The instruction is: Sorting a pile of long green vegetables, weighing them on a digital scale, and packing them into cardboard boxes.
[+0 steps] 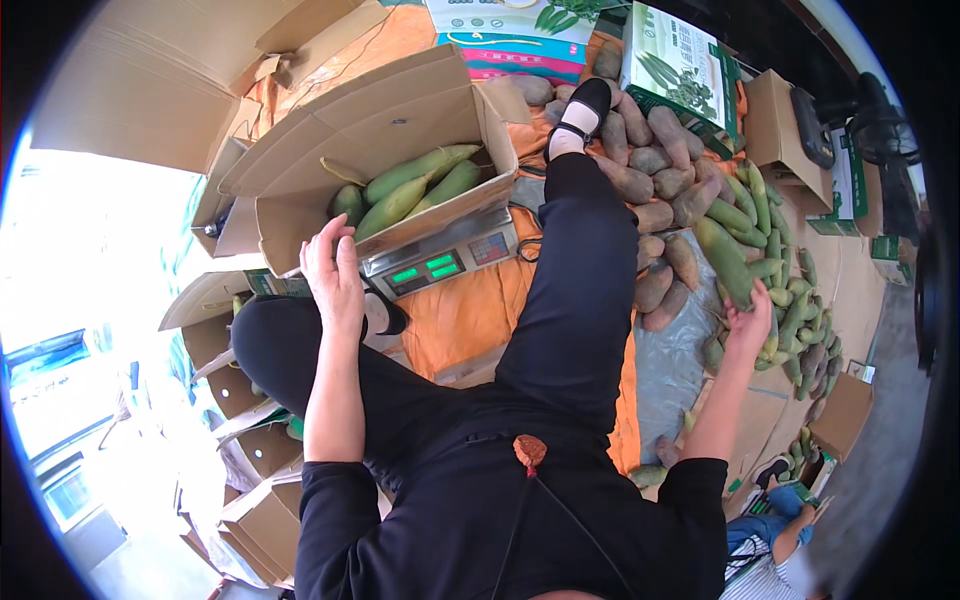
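Note:
My right hand point(750, 325) is closed around the lower end of a long green radish point(722, 258), holding it by the edge of the radish pile. An open cardboard box point(385, 110) with several green radishes point(415, 190) in it sits on a digital scale point(440, 262), whose display is lit green. At the box's near left corner is my left hand point(335, 270); its fingers are loosely bent and apart, touching the box's edge, with nothing seen in them.
Muddy reddish-brown roots point(655, 160) lie heaped beside my outstretched foot, with more green radishes point(790, 310) to the right. Printed cartons point(680, 75) stand at the back. Opened cardboard boxes point(265, 530) line the left. Another person point(770, 540) sits at the lower right.

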